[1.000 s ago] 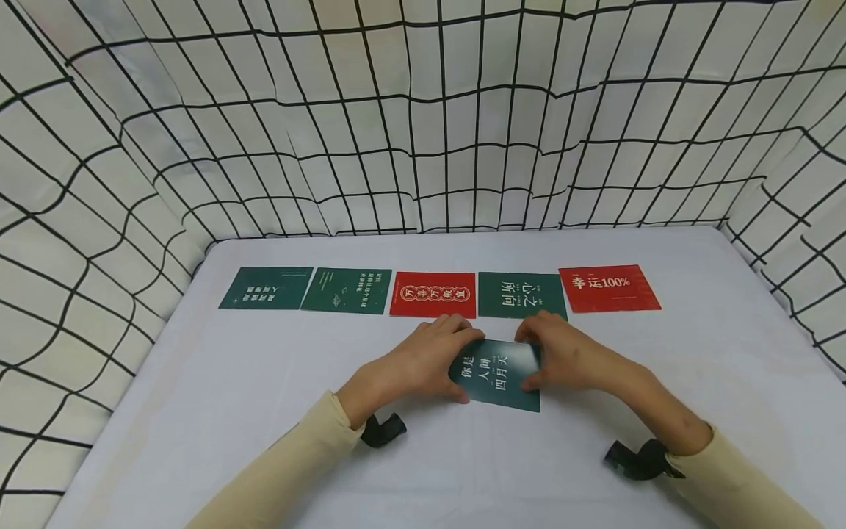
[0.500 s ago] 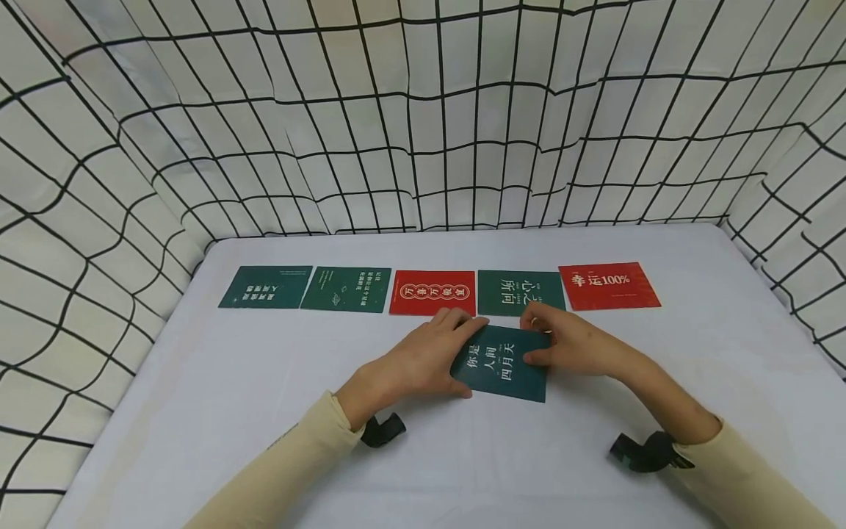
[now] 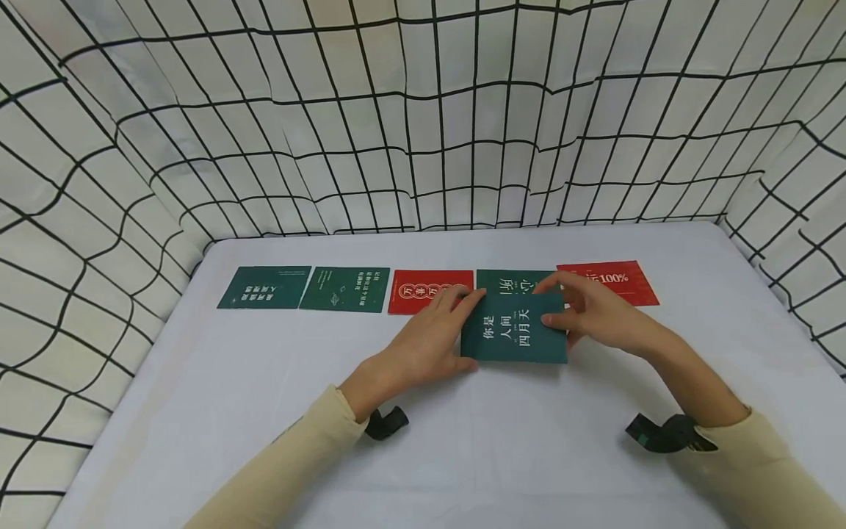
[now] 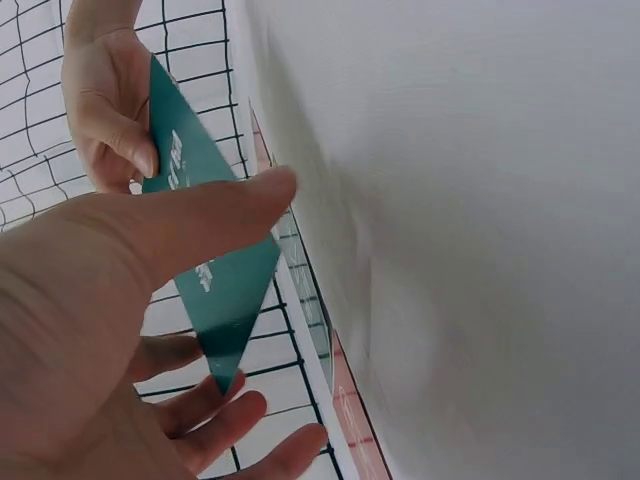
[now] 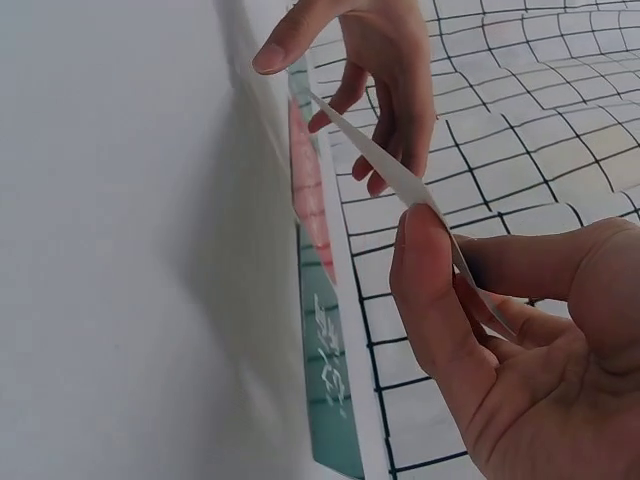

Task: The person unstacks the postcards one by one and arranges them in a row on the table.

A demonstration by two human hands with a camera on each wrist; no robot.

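Both hands hold one dark green card [image 3: 515,338] with white characters, lifted just above the white table [image 3: 264,382]. My left hand [image 3: 457,330] pinches its left edge, thumb on top and fingers beneath. My right hand [image 3: 562,308] pinches its right edge. In the left wrist view the card [image 4: 215,270] stands tilted between the thumb [image 4: 200,215] and the fingers below. The right wrist view shows the card [image 5: 380,160] edge-on under the thumb [image 5: 430,290]. It hovers over the near edge of a green card [image 3: 505,281] in the row.
A row of cards lies across the far part of the table: a green card [image 3: 264,286], another green card [image 3: 345,289], a red card [image 3: 419,290], and a red card [image 3: 617,279] at the right. Black-gridded white cloth [image 3: 423,132] walls the table on three sides.
Both hands have carried the green card away from me toward the row. It now covers the lower part of the fourth card and hides parts of the two red cards.
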